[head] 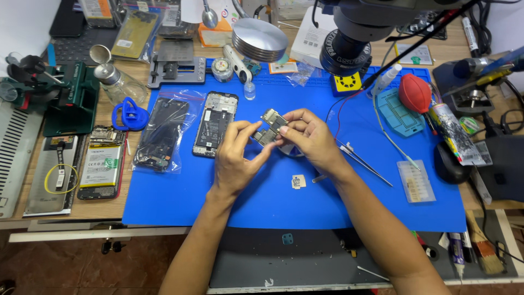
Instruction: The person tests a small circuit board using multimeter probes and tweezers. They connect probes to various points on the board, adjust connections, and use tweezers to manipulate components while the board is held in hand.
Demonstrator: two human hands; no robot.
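Both hands, the left hand (236, 158) and the right hand (310, 139), pinch a small circuit board (271, 127) above the middle of the blue mat (180, 202) on the surface, apparently inspecting it; any further move calls for a gentle, steady grip.

A wooden counter (109, 207) carries a blue mat (305, 202) across its middle. On the mat lie an opened phone frame (215, 123), a bagged black part (161, 134), tweezers (363, 162) and a red blower (415, 93). A battery-exposed phone (101, 163) lies near the counter's left edge.

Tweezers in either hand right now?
No. Both the left hand and right hand hold a circuit board; tweezers lie on the blue mat.
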